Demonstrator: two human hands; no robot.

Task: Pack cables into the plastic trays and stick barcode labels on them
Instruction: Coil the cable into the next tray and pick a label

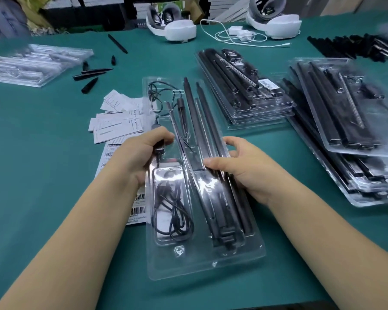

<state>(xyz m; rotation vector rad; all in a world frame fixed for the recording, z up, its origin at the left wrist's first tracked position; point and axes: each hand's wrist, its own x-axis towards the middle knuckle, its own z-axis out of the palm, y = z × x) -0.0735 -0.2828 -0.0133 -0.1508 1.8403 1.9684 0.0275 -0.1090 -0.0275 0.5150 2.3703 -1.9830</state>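
The left hand (pixel 143 153) pinches the black inline plug (pixel 160 148) above the clear tray (pixel 206 262); right hand (pixel 240 166) grips its rods; press the plug squarely into its slot

Tray stacks (pixel 244 86) right; bare cloth (pixel 43 175) left.

A person is leaning over a green table (pixel 43 209), working on a clear plastic tray (pixel 202 262) holding long black rods (pixel 211 139) and a coiled black cable (pixel 174 211). The left hand (pixel 141 153) is pinching a small black plug on the cable, while the right hand (pixel 244 168) is gripping the tray's right edge. Barcode labels (pixel 137 206) are peeking out beside it (partly hidden). Packed trays (pixel 251 92) are sitting farther back.
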